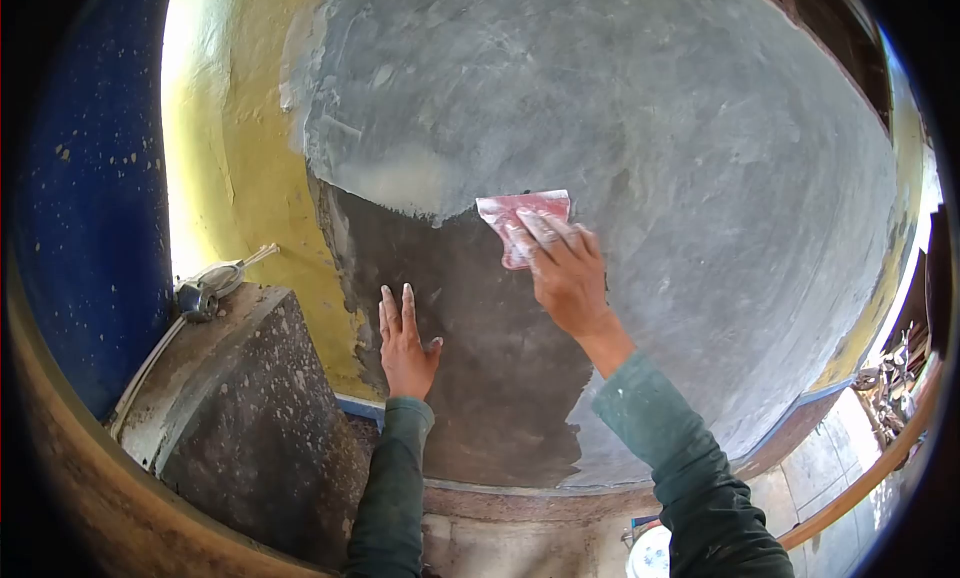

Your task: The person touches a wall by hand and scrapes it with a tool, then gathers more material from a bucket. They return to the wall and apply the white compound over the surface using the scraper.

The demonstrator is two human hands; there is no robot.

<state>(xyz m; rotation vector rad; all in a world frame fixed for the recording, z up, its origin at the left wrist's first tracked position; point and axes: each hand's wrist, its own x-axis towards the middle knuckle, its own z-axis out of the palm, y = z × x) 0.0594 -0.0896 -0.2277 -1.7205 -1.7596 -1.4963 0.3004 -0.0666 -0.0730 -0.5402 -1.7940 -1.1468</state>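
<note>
My right hand [570, 273], its fingers dusted white, grips a red putty spreader [497, 214] smeared with white. The spreader's wide edge points up and lies against the grey-coated wall [700, 158], near the border with a dark bare patch [480, 348]. Lower and to the left, my left hand [406, 353] is in front of the dark patch with its fingers stretched upward and nothing in it. Its fingertips appear to rest on the wall, though contact cannot be made out for certain. Both forearms wear dark green sleeves.
At the left, a concrete ledge [260, 408] holds a coiled cable with a dark round fitting [197, 301]. A yellow wall strip [260, 148] and a blue panel [90, 178] stand beyond it. A white container [650, 555] sits on the floor by my right sleeve.
</note>
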